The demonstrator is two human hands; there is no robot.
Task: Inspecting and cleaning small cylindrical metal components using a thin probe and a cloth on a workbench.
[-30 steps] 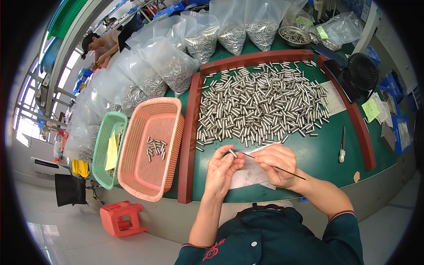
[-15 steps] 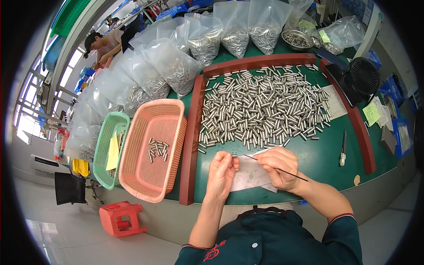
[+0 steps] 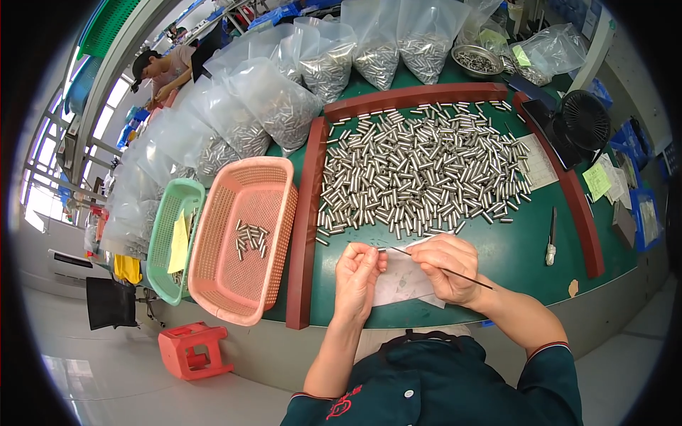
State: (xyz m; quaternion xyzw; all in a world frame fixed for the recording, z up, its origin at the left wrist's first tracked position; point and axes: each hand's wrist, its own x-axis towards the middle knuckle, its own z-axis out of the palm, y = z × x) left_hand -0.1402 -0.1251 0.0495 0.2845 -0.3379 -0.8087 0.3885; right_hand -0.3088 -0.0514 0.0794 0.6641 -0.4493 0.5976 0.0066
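Pinched between thumb and fingers of my left hand [image 3: 358,278] is a small metal cylinder [image 3: 381,249], mostly covered by the fingertips. My right hand [image 3: 449,268] grips a thin dark rod [image 3: 470,279] like a pen. The rod's tip points at the cylinder's end; whether the two touch is too small to tell. Under both hands lies a white cloth [image 3: 401,284]. Beyond them, a broad pile of shiny metal cylinders [image 3: 426,170] covers much of the green table [image 3: 490,266].
Dark red rails [image 3: 304,248] frame the pile. To the left stand a pink basket [image 3: 202,273] with several cylinders and a green basket [image 3: 161,248]. Filled plastic bags [image 3: 280,106] line the back left. A slim tool [image 3: 551,245], a black fan [image 3: 584,122] and a co-worker [image 3: 170,71] also show.
The view has shifted slightly. Both hands keep nearly the same pose, with the cylinder and the rod still held tip to tip.
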